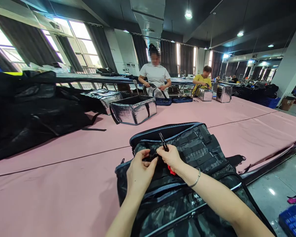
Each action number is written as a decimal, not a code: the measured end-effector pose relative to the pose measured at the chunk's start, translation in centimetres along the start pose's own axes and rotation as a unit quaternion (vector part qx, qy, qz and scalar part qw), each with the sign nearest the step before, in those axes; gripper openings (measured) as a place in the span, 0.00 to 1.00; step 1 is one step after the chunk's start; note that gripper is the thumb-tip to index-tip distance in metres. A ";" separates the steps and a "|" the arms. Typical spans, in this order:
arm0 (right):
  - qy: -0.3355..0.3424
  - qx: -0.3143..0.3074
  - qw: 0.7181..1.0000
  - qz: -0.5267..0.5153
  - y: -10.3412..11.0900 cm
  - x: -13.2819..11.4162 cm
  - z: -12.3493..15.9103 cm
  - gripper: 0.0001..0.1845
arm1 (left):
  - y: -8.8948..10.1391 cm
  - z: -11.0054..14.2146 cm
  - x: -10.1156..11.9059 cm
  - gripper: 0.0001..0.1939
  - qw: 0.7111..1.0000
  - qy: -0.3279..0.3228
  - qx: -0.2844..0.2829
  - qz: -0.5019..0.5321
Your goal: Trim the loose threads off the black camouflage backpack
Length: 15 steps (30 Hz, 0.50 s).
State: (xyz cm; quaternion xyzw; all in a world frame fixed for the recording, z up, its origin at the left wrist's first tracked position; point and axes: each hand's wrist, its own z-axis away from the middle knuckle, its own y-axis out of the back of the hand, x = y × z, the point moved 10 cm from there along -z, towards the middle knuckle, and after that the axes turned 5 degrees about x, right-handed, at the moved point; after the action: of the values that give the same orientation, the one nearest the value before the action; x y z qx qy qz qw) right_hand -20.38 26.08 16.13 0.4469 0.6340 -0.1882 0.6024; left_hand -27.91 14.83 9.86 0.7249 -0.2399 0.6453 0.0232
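The camouflage bag (pixel 194 154) lies on the near part of the pink tabletop (pixel 64 197), right of centre, with its far opening gaping and a second blue-edged slit parted across its front. Its body, webbing rows and printed lettering are in place; whether any fine stitching or loose thread remains unfinished is too small to tell. The left hand (pixel 139 171) has its fingers pinched on dark material (pixel 153 153) near the open rim. The right hand (pixel 171 158) is closed around a cutting tool (pixel 163 142), dark and slim, with a red part below the palm; its tips point away.

The bag's fabric looks matte and supple, mottled grey and black, its sides slumped into soft folds. Farther left, a boxy silver liner (pixel 145 112) stands open, its foil skin crinkled and shiny, edged in dark binding.
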 end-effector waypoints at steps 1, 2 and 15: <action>0.004 -0.006 1.000 -0.001 -0.1 0.0 0.0 0.11 | 0.1 0.0 0.1 0.20 1.000 -0.003 0.004 -0.014; 0.007 -0.012 1.000 -0.002 -0.3 0.0 0.0 0.11 | 0.1 0.0 -0.1 0.18 1.000 0.002 0.005 -0.014; 0.083 0.019 0.994 0.069 1.3 -0.6 -0.1 0.11 | 0.6 0.0 -1.4 0.21 0.972 0.096 0.019 0.212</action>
State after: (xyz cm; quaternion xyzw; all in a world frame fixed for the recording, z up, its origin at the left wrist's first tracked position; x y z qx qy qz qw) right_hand -19.53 26.63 17.10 0.5150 0.6462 -0.1206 0.5502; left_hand -28.21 14.78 8.40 0.5928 -0.3726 0.7062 -0.1051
